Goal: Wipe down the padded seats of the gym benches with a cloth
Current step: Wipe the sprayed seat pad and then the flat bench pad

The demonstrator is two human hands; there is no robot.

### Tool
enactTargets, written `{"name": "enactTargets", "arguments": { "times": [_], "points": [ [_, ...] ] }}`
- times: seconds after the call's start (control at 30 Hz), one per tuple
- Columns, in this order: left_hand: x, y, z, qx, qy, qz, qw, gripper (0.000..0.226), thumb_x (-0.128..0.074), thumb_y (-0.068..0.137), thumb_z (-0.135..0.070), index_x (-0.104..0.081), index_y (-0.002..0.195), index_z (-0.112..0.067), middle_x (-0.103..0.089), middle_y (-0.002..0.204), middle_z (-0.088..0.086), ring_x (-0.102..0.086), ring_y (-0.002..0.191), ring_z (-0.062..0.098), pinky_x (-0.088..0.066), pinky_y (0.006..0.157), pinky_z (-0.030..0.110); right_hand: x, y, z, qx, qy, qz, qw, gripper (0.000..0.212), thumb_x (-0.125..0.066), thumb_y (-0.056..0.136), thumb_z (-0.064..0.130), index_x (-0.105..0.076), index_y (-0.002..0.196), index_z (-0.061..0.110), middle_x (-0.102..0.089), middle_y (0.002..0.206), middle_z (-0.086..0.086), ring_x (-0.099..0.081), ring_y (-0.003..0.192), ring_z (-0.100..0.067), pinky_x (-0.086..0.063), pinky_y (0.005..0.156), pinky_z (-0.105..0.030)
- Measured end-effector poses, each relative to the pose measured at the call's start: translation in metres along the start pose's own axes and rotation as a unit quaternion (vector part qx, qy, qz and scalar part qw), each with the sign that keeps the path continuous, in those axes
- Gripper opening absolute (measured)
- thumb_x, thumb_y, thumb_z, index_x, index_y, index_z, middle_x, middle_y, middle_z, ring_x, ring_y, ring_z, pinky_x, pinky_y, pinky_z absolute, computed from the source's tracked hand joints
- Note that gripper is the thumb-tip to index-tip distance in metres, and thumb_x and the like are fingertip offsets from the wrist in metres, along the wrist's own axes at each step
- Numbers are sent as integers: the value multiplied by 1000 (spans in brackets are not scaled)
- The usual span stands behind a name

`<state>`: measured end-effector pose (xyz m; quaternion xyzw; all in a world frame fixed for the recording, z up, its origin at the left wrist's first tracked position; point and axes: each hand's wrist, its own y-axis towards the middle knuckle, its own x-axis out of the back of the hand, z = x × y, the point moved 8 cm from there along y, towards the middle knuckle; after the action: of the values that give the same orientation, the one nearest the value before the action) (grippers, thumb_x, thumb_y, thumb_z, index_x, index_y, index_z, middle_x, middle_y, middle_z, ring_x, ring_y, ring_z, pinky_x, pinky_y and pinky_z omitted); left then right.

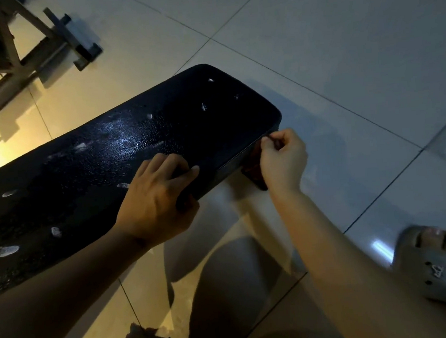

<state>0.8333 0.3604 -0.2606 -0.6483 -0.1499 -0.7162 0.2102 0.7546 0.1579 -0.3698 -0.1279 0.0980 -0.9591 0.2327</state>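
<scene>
At pad point(159, 125) edge | left hand point(155, 201) grips | right hand point(282, 158) pinches cloth point(253, 173) (dark)

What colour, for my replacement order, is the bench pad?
Bench pad black with whitish spots; head view.

One wide-angle view from the person's head looks steeply down, tilted, from close above the left hand point(155, 201) and right hand point(282, 161); the padded seat point(134, 138) lies beyond them, with floor tiles point(313, 41) farther out.
</scene>
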Motion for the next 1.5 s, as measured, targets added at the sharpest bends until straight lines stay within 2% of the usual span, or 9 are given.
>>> {"name": "enactTargets", "arguments": {
  "times": [0.23,0.43,0.6,0.73,0.93,1.1,1.27,1.4,1.5],
  "points": [
    [1,2,0,-2,0,0,1000,50,-50,88,-40,-67,127,-14,-55,111,7,-52,101,29,-43,84,41,-51,-104,3,66,35,141,987,5,-65,94,11,-66,94,16,-62,84,9,-61,80,-3,-50,71,-14],
    [-1,1,1,-2,1,-3,1000,52,-49,88,-39,-66,130,-13,-55,111,7,-51,103,29,-42,85,40,-16,-14,-13,-76,76,52,993,9,-63,90,23,-67,83,27,-70,79,1,-70,73,-10,-59,71,-34],
    [-2,0,2,0,-3,-1,1000,53,-51,86,-39,-67,130,-12,-55,110,7,-51,102,28,-43,87,40,15,5,-14,-87,67,-57,992,6,-65,95,14,-66,95,8,-62,79,5,-63,65,-1,-60,71,-33],
    [0,1,2,-3,-3,-9,1000,50,-55,85,-36,-68,127,-12,-55,108,7,-51,99,28,-42,84,39,-29,-58,-12,-75,95,49,991,13,-65,97,18,-59,95,29,-62,91,8,-66,85,-10,-61,82,-42],
    [0,2,3,-6,-4,-12,1000,52,-54,85,-36,-68,129,-13,-56,109,6,-52,100,28,-43,84,40,-43,-91,-10,-68,103,153,981,4,-65,96,13,-65,96,17,-65,88,3,-64,78,-2,-50,68,-16],
    [-2,2,2,-7,-6,-10,1000,51,-53,86,-35,-68,129,-12,-56,110,7,-52,101,29,-42,85,40,31,5,-28,-152,195,-57,967,6,-69,93,12,-67,94,18,-71,89,-2,-72,83,-17,-62,77,-42],
    [-1,2,3,-7,-6,-10,1000,52,-51,86,-36,-68,128,-11,-55,110,8,-52,101,29,-42,86,39,29,29,-31,-155,203,-62,965,11,-69,95,10,-71,105,11,-70,97,-4,-70,72,-4,-57,61,-19],
    [-1,2,1,-7,-12,-7,1000,51,-51,87,-37,-68,127,-11,-56,108,9,-52,100,30,-44,83,44,-9,-12,-35,-170,182,-24,968,20,-68,96,14,-70,116,11,-70,101,4,-70,92,-11,-60,90,-39],
    [1,3,1,-9,-16,-17,1000,48,-54,86,-34,-70,125,-11,-56,106,8,-52,97,30,-44,81,44,-23,-55,-28,-152,179,24,972,17,-65,97,16,-66,114,21,-65,107,9,-66,100,-10,-58,94,-35]
  ]
}}
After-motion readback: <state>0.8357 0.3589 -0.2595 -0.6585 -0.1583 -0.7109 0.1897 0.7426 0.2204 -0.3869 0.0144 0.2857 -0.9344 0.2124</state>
